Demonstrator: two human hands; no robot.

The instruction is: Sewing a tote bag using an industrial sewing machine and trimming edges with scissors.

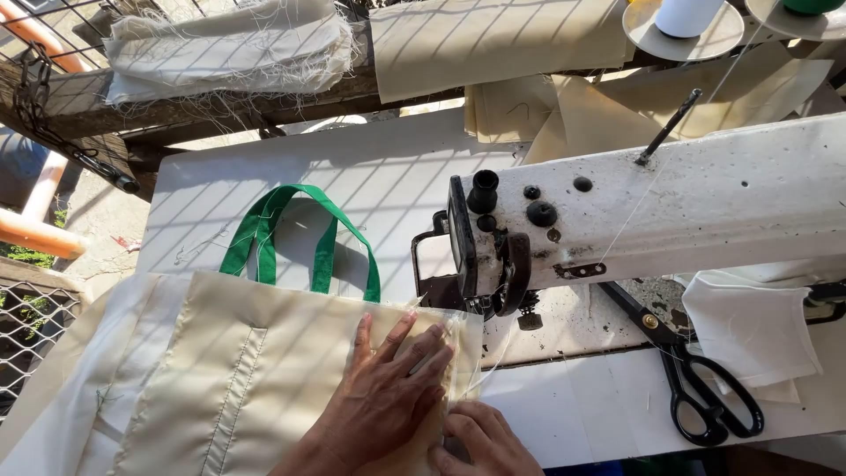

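The left hand (pixel 388 388) lies flat, palm down, on the cream fabric tote bag (pixel 256 370), fingers spread wide and pointing up and to the right toward the sewing machine's needle area; it presses the cloth rather than gripping it. The right hand (pixel 485 436) sits just below and to the right of it, at the bag's right edge, fingers curled down onto the seam — whether they pinch the cloth or only rest on it cannot be told, since the frame cuts the hand off.

The bag lies on the white table (pixel 379 167), filling the lower left of the view, its right edge tucked under the presser foot (pixel 458 304). Its cloth looks smooth with a slight sheen, and stitched vertical lines run down its middle. Two green webbing handles (pixel 304 234) arch up from its top edge onto the tabletop.

The industrial sewing machine (pixel 670 207) is white, scuffed and speckled, with black knobs on its head. A thin pale thread runs down across its body. Black-handled scissors (pixel 696 379) lie on the table in front of it, near a folded white cloth piece (pixel 749 326). Behind, frayed cream fabric (pixel 229 44) is stacked on a wooden rail — loose threads hang from its edges — and a white thread cone (pixel 686 16) stands on a round stand.
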